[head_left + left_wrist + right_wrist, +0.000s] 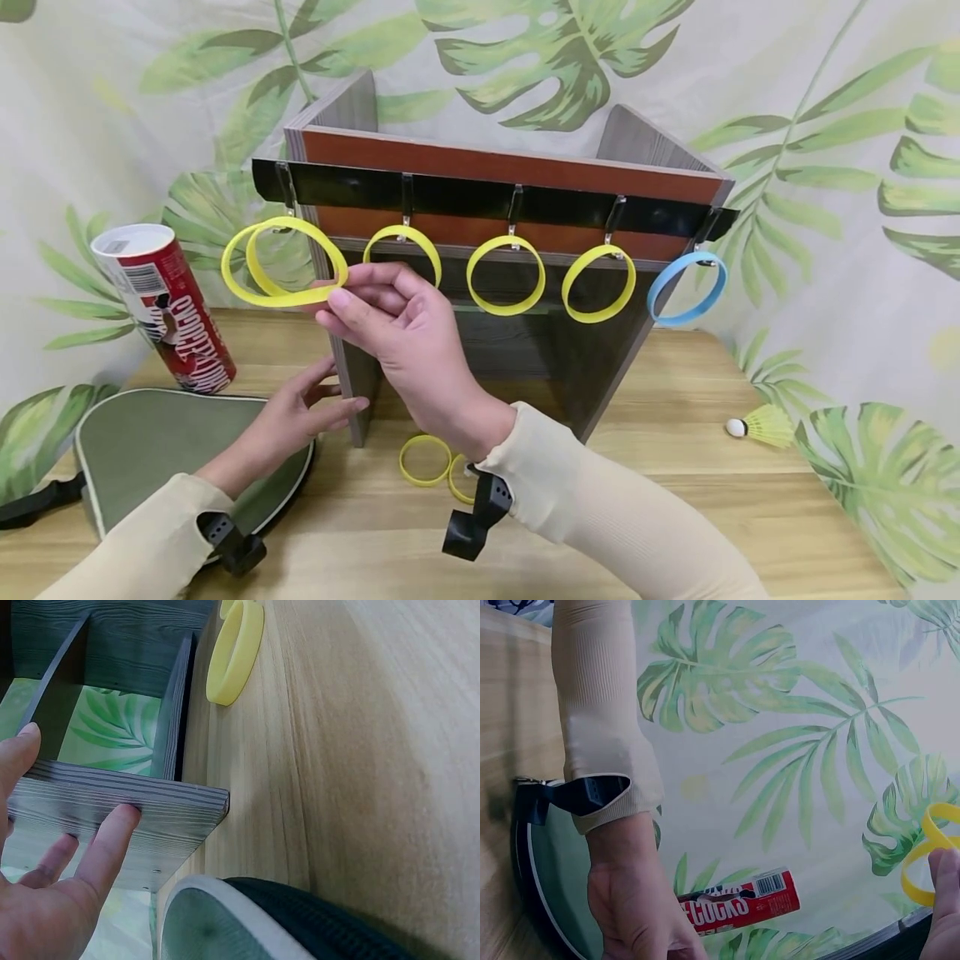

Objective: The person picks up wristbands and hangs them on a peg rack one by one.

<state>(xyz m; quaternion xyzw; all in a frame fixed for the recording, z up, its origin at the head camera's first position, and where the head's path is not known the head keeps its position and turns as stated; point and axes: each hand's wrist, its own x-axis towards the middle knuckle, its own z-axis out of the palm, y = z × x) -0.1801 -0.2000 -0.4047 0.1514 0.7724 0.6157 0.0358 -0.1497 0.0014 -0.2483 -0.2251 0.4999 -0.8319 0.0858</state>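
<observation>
My right hand (423,346) pinches a yellow silicone wristband (285,302) between thumb and fingertips, right at the leftmost hook (285,185) of a black strip (457,192). Two yellow loops overlap there. Along the same strip hang more yellow wristbands (506,310) and a blue wristband (687,317) at the right end. The strip runs across the front of a grey wooden shelf (348,392). Lower down, my left hand (296,412) holds the shelf's left side panel (157,799), thumb over its edge and fingers against the outer face.
Yellow wristbands (425,461) lie on the wooden table (675,500) before the shelf. A red and white shuttlecock tube (183,317) stands at the left, behind a green racket bag (172,442). At the right lies a yellow shuttlecock (765,427). A leaf-patterned cloth (810,208) covers the back.
</observation>
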